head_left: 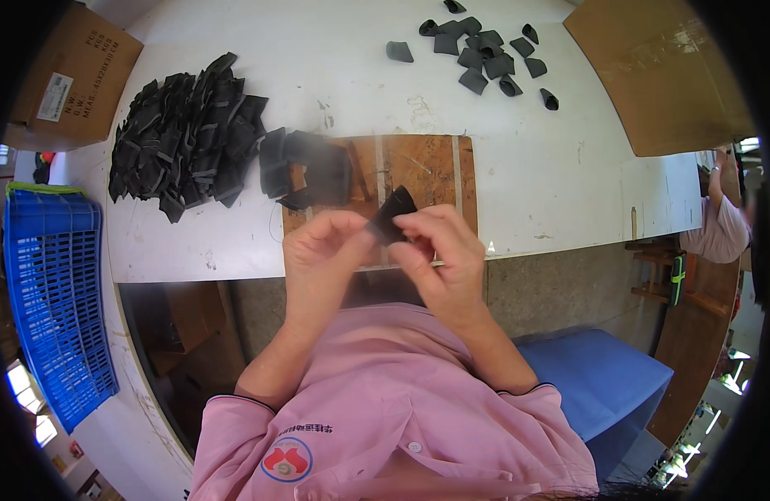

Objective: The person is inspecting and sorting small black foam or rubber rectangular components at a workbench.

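While the right hand pinches the black piece between thumb and fingers, the left hand nips its near end, fingertips together; the piece juts forward between both.

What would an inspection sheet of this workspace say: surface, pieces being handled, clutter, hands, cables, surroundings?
Surface: white table, scuffed and marked; a brown board lies on it.
Pieces: one black piece held above the board's near edge; a large dark pile at left, a small dark stack partly on the board, loose dark pieces scattered at far right.
Clutter: left carton and right carton flank the work.
Hands: left hand and right hand both pinch the black piece.
Cables: nothing seen.
Surroundings: blue crate at left; another person at right.
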Action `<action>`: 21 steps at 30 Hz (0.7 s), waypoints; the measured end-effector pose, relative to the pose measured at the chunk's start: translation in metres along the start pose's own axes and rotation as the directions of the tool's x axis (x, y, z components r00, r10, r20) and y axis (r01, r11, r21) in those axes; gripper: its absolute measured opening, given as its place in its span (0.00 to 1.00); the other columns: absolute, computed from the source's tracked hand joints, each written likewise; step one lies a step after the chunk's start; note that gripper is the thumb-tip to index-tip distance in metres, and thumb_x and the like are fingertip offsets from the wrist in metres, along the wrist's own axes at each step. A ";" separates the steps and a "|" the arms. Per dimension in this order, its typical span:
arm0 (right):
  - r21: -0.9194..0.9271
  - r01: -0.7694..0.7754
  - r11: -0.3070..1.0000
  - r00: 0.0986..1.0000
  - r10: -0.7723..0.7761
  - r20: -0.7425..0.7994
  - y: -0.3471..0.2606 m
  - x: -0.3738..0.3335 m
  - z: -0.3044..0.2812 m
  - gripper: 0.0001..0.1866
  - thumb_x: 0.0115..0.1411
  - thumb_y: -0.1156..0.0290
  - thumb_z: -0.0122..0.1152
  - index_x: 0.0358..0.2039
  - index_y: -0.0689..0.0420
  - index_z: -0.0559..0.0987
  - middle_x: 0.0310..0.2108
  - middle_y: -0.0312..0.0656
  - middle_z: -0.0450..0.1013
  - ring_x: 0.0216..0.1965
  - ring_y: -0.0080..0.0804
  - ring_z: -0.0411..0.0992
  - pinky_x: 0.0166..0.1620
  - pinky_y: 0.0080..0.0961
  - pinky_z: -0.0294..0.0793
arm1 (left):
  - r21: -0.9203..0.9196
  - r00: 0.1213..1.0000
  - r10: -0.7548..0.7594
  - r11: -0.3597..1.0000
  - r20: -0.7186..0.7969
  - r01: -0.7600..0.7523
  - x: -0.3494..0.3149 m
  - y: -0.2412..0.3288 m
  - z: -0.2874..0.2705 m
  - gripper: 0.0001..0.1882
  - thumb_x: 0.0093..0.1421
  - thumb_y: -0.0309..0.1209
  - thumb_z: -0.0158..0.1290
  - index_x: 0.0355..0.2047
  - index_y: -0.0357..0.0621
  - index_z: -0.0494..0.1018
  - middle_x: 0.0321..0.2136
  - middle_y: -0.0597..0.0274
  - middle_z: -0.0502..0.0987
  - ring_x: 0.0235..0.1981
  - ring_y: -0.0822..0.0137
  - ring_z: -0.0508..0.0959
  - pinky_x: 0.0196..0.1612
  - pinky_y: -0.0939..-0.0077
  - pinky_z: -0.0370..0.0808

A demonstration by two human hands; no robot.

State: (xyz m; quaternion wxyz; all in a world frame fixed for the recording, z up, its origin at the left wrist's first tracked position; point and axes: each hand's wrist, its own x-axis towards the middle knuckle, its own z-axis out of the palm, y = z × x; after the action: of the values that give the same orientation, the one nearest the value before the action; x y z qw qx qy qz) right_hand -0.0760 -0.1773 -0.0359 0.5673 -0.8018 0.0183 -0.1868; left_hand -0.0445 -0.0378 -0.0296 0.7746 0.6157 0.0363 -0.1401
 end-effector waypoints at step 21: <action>0.150 -0.150 0.977 0.989 0.149 0.022 0.012 0.012 0.015 0.03 0.45 0.84 0.54 0.22 0.62 0.73 0.19 0.34 0.65 0.18 0.18 0.63 0.21 0.15 0.61 | -0.521 0.925 -0.170 0.785 0.339 0.335 0.010 0.006 0.001 0.09 0.46 0.15 0.46 0.30 0.37 0.66 0.18 0.68 0.67 0.10 0.85 0.53 0.12 0.90 0.49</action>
State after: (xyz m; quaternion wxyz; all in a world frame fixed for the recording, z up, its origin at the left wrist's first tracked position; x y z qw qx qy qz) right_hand -0.0575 -0.1716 -0.0480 0.6390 -0.7539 0.0613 -0.1402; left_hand -0.0334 -0.0395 -0.0264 0.8940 0.3196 0.0518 -0.3098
